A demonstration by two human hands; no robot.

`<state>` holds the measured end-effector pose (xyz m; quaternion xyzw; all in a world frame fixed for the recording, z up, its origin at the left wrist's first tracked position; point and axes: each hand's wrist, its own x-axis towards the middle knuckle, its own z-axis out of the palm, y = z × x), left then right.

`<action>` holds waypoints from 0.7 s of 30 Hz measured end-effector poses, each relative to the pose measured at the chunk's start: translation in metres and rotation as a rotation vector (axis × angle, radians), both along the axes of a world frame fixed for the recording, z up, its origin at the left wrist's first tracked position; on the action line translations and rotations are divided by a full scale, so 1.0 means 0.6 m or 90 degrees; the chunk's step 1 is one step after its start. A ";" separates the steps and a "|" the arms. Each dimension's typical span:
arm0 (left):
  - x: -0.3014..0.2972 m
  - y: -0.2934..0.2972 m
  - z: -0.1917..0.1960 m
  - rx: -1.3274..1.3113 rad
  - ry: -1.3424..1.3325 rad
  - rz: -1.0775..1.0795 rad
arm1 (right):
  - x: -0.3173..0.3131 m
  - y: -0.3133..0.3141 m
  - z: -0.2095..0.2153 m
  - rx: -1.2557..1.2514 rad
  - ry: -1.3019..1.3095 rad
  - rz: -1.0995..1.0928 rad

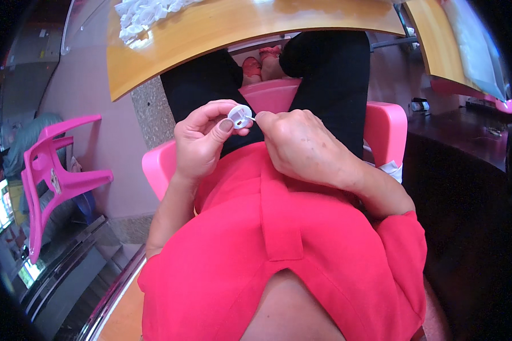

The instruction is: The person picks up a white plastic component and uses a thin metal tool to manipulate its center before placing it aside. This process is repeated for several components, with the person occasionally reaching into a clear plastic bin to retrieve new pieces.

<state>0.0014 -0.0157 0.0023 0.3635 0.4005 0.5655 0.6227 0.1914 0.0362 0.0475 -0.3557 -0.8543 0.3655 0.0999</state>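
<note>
Above my lap, my left hand (202,136) is closed on a small round white plastic piece (240,117), pinched between thumb and fingers. The piece looks like a shallow cap with a raised rim and a small dark spot inside. My right hand (310,145) is curled with its thumb and forefinger pressed together. From that pinch a thin white stick-like part (251,118) reaches to the round piece; whether it is a separate tool or belongs to the piece I cannot tell. The back of the right hand hides its other fingers.
A wooden table (256,20) stands ahead, with a heap of small white pieces (145,17) at its left. Under me is a pink plastic chair (385,128); a tipped pink chair (60,170) lies left. Clear plastic bags (475,48) hang over another tabletop on the right.
</note>
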 end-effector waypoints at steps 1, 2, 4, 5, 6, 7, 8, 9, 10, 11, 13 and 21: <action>0.002 0.002 0.001 0.028 0.039 0.002 | 0.000 0.000 -0.001 0.000 0.001 -0.004; 0.002 0.003 -0.001 0.028 0.040 -0.002 | 0.000 0.000 -0.002 -0.013 0.005 -0.018; 0.002 0.004 -0.010 0.092 0.085 -0.007 | -0.002 0.001 -0.006 -0.027 0.011 -0.040; 0.003 0.006 -0.011 0.092 0.085 -0.013 | -0.003 0.004 -0.008 -0.050 0.025 -0.040; 0.005 0.004 -0.012 0.103 0.097 -0.002 | -0.003 0.006 -0.011 -0.074 0.038 -0.040; 0.007 0.004 -0.012 0.115 0.108 0.008 | -0.004 0.008 -0.013 -0.076 0.038 -0.046; 0.008 0.003 -0.014 0.113 0.108 0.003 | -0.005 0.012 -0.017 -0.110 0.044 -0.042; 0.008 0.003 -0.016 0.111 0.113 0.001 | -0.005 0.017 -0.020 -0.144 0.050 -0.037; 0.008 0.003 -0.017 0.108 0.119 -0.001 | -0.003 0.022 -0.022 -0.146 0.050 -0.040; 0.008 0.003 -0.018 0.106 0.118 -0.004 | 0.000 0.028 -0.024 -0.187 0.057 -0.023; 0.005 0.004 -0.020 0.107 0.098 -0.017 | 0.003 0.037 -0.021 -0.230 0.065 -0.004; 0.004 0.003 -0.022 0.070 0.013 -0.011 | 0.004 0.020 -0.023 -0.155 0.066 0.000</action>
